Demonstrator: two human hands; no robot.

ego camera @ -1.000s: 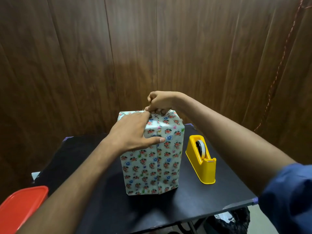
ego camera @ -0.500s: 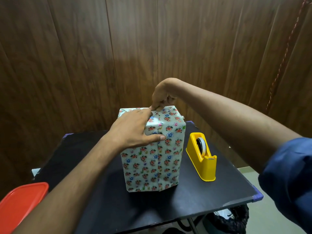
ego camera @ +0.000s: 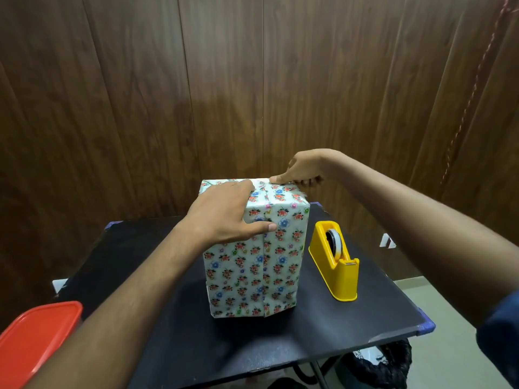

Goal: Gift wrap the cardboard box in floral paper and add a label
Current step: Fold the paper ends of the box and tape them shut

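So the wrapped box [ego camera: 254, 256] stands upright near the middle of the little black table [ego camera: 157, 318], and the way it's held makes sense for closing up the top end. The left hand [ego camera: 222, 213] lies flat over the near top corner, fingers mostly straight and together across the top edge, thumb stretched out along the front face right by the vertical seam, which I'd guess is to stop the box sliding or tipping and to keep the paper tight while the other hand works. The right hand [ego camera: 299, 172] reaches over to the far right of the top, index finger pointed and pressing down on the paper's top edge, with the other fingers curled under; can't tell if they're pinching a flap or anything else back there. Looks like creasing or smoothing a top fold. The yellow tape dispenser [ego camera: 335, 262] sits just beside the box on the right, handy for the right hand. The box itself is in pale paper with small red and blue flowers, front seam running top to bottom, bottom edge folded in neatly. No label that I can see on the sides facing me.
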